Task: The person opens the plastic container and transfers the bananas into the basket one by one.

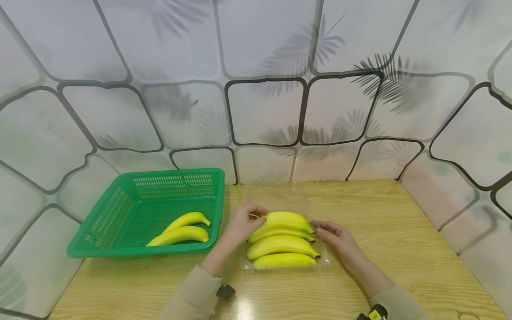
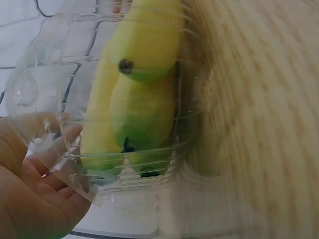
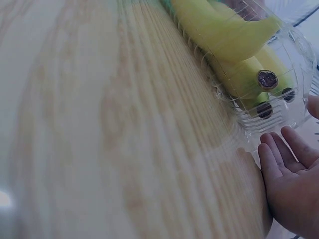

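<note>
A clear plastic clamshell box [image 1: 246,262] lies on the table with its lid [image 1: 276,195] folded back. Several bananas [image 1: 284,244] lie side by side in it, dark stem ends to the right. My left hand [image 1: 242,224] is at the box's back left, thumb and index finger apart near the end of the rearmost banana [image 1: 286,218]. In the left wrist view its fingers [image 2: 50,181] show loosely bent beside and behind the clear wall. My right hand [image 1: 338,242] is at the right side, fingertips close to the box rim by the stems; its fingers [image 3: 294,154] are nearly straight.
To the left stands a green plastic basket [image 1: 146,252] with slotted walls, holding two bananas [image 1: 180,235]. A patterned wall covering [image 1: 264,111] rises behind the wooden table [image 1: 380,209]. Each wrist carries a small dark camera [image 1: 226,292].
</note>
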A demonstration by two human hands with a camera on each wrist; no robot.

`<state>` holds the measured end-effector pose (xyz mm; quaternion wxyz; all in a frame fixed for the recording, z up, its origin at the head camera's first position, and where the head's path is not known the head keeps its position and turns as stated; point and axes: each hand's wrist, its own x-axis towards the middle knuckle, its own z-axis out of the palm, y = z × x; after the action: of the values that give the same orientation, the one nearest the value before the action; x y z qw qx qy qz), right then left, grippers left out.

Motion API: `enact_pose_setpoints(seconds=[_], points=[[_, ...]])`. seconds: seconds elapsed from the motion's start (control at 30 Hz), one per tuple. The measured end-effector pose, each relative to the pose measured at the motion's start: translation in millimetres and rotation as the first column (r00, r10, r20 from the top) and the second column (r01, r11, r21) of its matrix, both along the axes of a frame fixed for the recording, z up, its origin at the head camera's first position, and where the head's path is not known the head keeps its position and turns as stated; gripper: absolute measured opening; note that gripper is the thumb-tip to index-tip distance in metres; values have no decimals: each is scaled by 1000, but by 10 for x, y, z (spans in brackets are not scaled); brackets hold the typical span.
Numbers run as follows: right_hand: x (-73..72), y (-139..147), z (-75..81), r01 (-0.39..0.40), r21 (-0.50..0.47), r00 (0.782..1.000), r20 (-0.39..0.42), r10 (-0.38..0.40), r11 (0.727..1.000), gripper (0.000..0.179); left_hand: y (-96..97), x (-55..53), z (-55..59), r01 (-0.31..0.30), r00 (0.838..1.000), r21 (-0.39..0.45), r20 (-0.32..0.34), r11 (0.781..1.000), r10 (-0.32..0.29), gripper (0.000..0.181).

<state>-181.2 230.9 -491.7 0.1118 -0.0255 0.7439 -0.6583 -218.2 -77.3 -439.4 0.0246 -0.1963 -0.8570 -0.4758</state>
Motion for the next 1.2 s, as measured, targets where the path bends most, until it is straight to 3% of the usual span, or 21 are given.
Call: enact_pose_setpoints(seconds=[0.5,1.2], points=[[-3,-11,1,13,2,1000,9,-13,1000,57,-30,15,-83,1,1000,-25,7,1000,-1,23],[-16,-7,-7,28,32,999,15,-28,999,57,-52,17,-127,54,998,-62,-14,997,-55,37]])
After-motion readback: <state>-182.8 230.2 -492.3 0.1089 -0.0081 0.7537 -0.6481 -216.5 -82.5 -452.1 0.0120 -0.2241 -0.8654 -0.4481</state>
